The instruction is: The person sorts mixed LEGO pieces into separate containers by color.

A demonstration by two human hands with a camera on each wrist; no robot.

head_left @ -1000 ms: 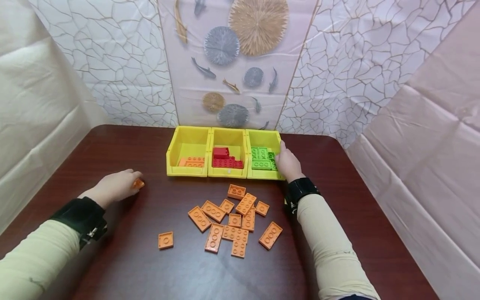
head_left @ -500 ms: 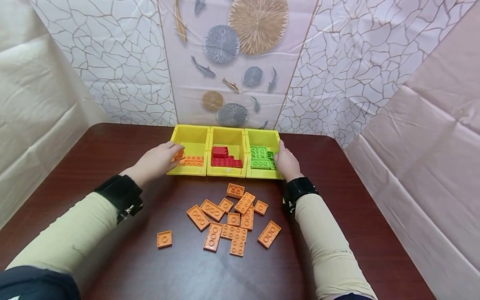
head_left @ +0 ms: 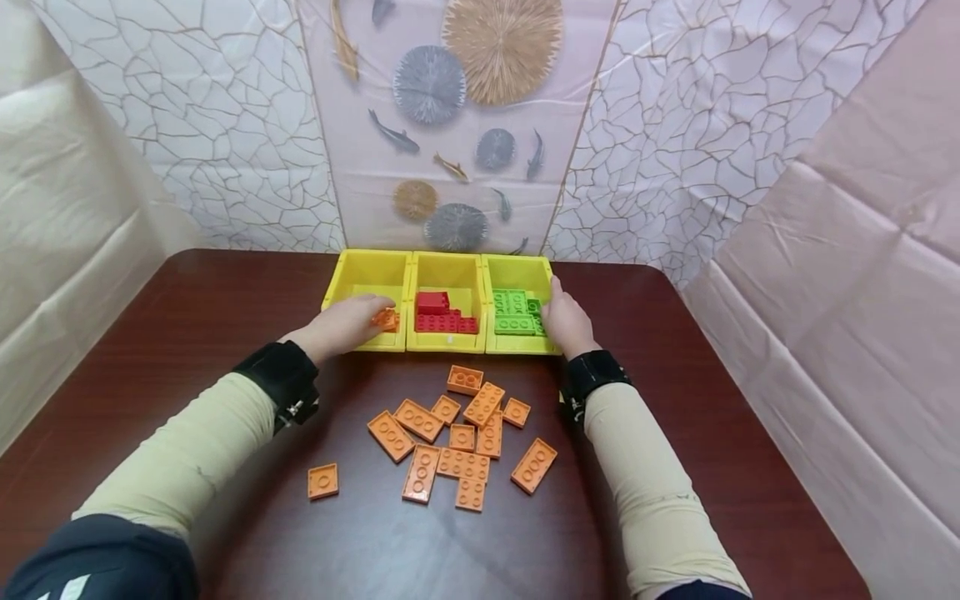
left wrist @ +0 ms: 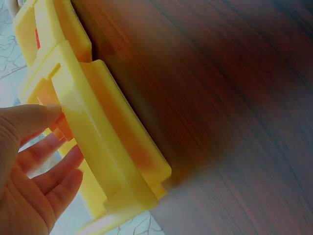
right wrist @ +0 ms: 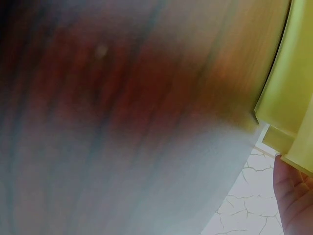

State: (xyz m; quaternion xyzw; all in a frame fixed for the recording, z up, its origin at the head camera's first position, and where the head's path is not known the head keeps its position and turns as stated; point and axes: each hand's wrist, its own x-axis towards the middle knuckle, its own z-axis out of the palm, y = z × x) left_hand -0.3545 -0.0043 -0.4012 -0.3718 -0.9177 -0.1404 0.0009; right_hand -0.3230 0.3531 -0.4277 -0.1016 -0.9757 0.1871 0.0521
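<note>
My left hand point(head_left: 347, 323) reaches over the front of the left yellow bin point(head_left: 372, 268). In the left wrist view, its thumb and fingers pinch an orange toy brick point(left wrist: 63, 129) just inside the bin wall, partly hidden by the thumb. Orange bricks lying in that bin are mostly covered by the hand. My right hand point(head_left: 572, 321) grips the outer side wall of the right yellow bin point(head_left: 517, 268), which holds several green bricks point(head_left: 514, 324). Between them, the middle yellow bin point(head_left: 450, 271) contains red bricks point(head_left: 444, 322).
Several loose orange bricks point(head_left: 463, 464) are spread on the dark wooden table point(head_left: 420, 554) in front of the bins, some overlapping. A small square orange brick point(head_left: 322, 481) lies apart to the left. A patterned cloth point(head_left: 247, 125) hangs behind the table.
My left hand has carried an orange brick from the table's left side rightward and into the left bin. The right hand stays at the right bin's side; the view has shifted slightly.
</note>
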